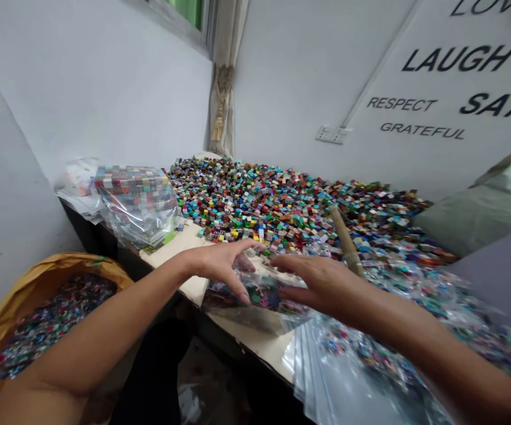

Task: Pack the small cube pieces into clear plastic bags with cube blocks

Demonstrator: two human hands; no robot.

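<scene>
My left hand reaches in over the table edge, thumb spread from its fingers. Facing it from the right is my right hand, its thumb and fingers also apart. Between and below them lies a clear plastic bag with dark and multicoloured small pieces inside. Whether either hand touches the bag is hard to tell. Just beyond the fingertips spreads a large heap of small coloured cubes, some like tiny printed boxes. Neither hand visibly holds anything.
A filled clear bag of cubes stands at the table's left. A tan stick lies on the heap. Flat plastic bags and packed bags cover the right. A yellow sack of small pieces sits lower left.
</scene>
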